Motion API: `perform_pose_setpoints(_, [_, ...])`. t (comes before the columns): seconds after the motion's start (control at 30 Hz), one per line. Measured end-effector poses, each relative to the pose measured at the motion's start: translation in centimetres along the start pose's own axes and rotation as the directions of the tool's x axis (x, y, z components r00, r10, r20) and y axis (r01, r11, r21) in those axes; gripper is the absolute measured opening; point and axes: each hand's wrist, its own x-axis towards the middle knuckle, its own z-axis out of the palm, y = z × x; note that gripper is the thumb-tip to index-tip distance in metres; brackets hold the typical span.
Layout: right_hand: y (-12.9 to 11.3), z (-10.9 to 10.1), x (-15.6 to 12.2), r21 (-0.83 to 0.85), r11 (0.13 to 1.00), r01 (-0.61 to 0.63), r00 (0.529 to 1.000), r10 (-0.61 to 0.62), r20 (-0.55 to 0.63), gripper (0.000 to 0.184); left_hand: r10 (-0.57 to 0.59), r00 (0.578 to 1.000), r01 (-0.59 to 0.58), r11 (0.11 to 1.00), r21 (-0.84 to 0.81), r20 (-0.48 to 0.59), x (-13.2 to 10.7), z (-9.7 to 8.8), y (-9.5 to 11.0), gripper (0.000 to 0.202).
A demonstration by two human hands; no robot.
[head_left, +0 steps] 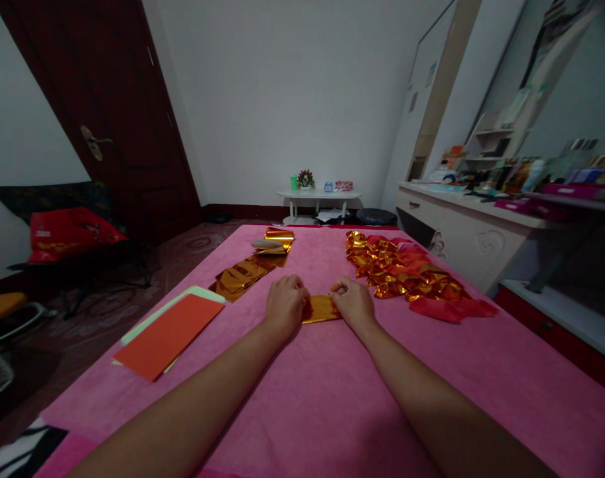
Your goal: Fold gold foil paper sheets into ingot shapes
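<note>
A gold foil sheet (321, 311) lies flat on the pink cloth (292, 398) between my hands. My left hand (286, 302) has its fingers curled over the sheet's left end. At the right end, my right hand (353, 300) pinches the foil's edge between thumb and fingers. Beyond my left hand are loose gold foil sheets (240, 275) and a shiny gold foil roll (279, 235). To the right sits a pile of crumpled gold foil pieces (382, 259), with red pieces (449, 309) among them and at its near end.
Orange paper (170, 335) rests on pale green and yellowish sheets at the left. A small white table (320, 195) stands by the far wall. A cluttered dresser (462, 212) is on the right, and a red bag (73, 232) lies on a chair at the left.
</note>
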Motion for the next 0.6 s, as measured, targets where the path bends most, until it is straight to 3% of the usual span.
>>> perform_pose_setpoints(0.1, [0.16,0.03,0.12,0.036,0.999,-0.020,1.000,0.020,0.006,0.009,0.118,0.993,-0.118,0.993,-0.004,-0.015,0.10,0.14,0.08,0.019])
perform_pose_setpoints(0.2, [0.28,0.02,0.25,0.067,0.997,-0.041,0.999,0.040,0.015,0.010,0.175,0.981,-0.169,0.983,-0.075,0.084,0.29,0.54,-0.27,0.017])
perform_pose_setpoints(0.6, [0.16,-0.12,0.36,0.174,0.978,-0.116,0.993,0.110,0.043,0.016,0.114,0.991,-0.110,0.992,-0.064,0.063,-0.15,0.00,0.31,0.019])
